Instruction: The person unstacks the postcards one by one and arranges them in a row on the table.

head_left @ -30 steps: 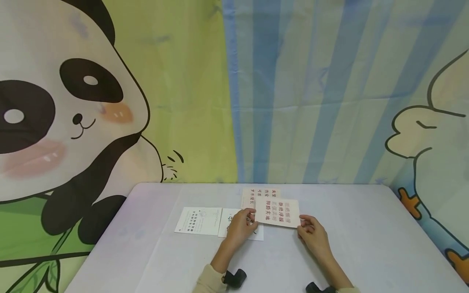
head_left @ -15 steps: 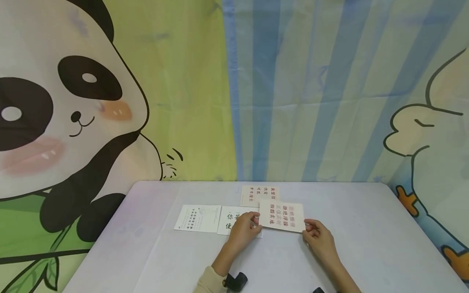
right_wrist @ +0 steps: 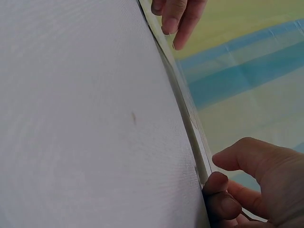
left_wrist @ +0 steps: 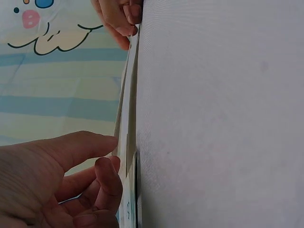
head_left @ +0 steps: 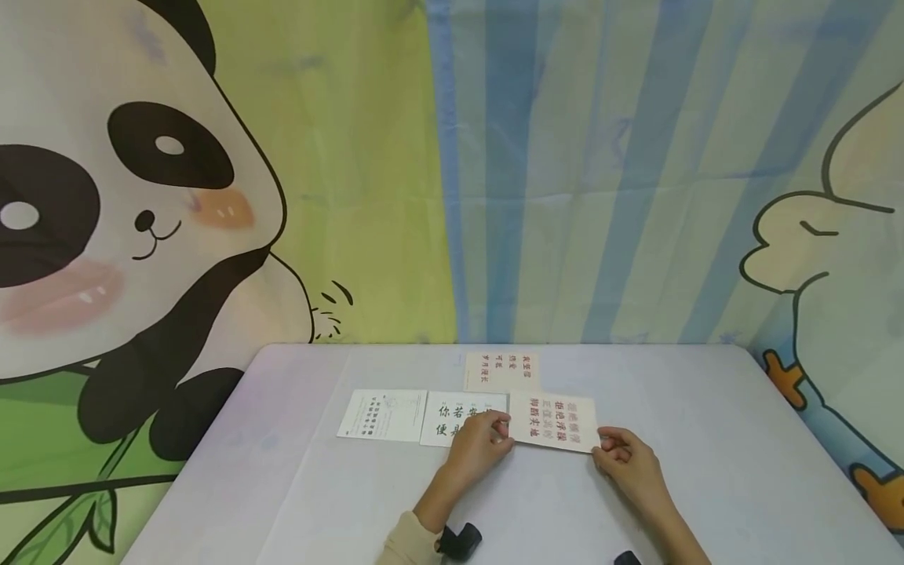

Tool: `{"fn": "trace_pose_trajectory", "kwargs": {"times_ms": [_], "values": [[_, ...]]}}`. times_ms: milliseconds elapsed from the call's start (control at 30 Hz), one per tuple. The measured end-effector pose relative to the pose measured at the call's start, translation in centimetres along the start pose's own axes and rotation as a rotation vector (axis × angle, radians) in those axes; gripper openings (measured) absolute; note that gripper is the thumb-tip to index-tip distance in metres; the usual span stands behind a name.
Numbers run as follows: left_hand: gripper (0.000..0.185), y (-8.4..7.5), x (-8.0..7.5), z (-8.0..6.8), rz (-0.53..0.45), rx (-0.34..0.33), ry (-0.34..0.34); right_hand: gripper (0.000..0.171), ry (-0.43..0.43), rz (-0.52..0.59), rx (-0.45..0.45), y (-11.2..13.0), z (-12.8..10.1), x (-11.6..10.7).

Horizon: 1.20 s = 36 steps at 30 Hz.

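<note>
A cream card with red and paler characters is held by both hands in the head view. My left hand pinches its left edge, while my right hand pinches the right edge. Just left of it lies a white card with large dark characters, partly covered by the left hand. Farther left, another white card bears small dark print. Behind these is a cream card with red characters. Seen edge-on in the wrist views, the held card shows between my left hand and right hand.
The cards are on a white-covered table. Its far edge meets a hanging cloth backdrop with a panda on the left. A black wrist device sits on the left wrist, close to the tabletop.
Both hands have moved the held card rightward and slightly nearer, off the cards it overlapped. More of the back cream card and of the white card with large characters now shows.
</note>
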State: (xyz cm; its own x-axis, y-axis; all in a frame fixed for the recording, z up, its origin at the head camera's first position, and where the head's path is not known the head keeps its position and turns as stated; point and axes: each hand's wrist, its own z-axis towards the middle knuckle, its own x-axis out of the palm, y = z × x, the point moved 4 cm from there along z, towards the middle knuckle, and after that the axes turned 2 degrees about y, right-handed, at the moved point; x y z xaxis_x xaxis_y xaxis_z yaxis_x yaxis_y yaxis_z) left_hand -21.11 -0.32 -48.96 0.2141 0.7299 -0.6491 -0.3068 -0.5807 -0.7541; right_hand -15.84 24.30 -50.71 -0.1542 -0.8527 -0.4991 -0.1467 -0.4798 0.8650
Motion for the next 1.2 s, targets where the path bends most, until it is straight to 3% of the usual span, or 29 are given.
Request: {"fn": "trace_pose_trajectory", "kwargs": {"times_ms": [433, 933, 1200], "values": [[0.029, -0.01, -0.07, -0.50, -0.013, -0.043, 0.057, 0.040, 0.011, -0.001, -0.011, -0.12, -0.12, -0.04], [0.026, 0.25, -0.11, -0.18, -0.031, -0.041, 0.047, 0.039, -0.021, -0.069, -0.017, 0.07, 0.21, 0.16], [0.022, 0.26, -0.27, 0.15, -0.033, -0.006, 0.011, 0.037, -0.059, -0.008, -0.019, 0.27, 0.23, 0.01]]}}
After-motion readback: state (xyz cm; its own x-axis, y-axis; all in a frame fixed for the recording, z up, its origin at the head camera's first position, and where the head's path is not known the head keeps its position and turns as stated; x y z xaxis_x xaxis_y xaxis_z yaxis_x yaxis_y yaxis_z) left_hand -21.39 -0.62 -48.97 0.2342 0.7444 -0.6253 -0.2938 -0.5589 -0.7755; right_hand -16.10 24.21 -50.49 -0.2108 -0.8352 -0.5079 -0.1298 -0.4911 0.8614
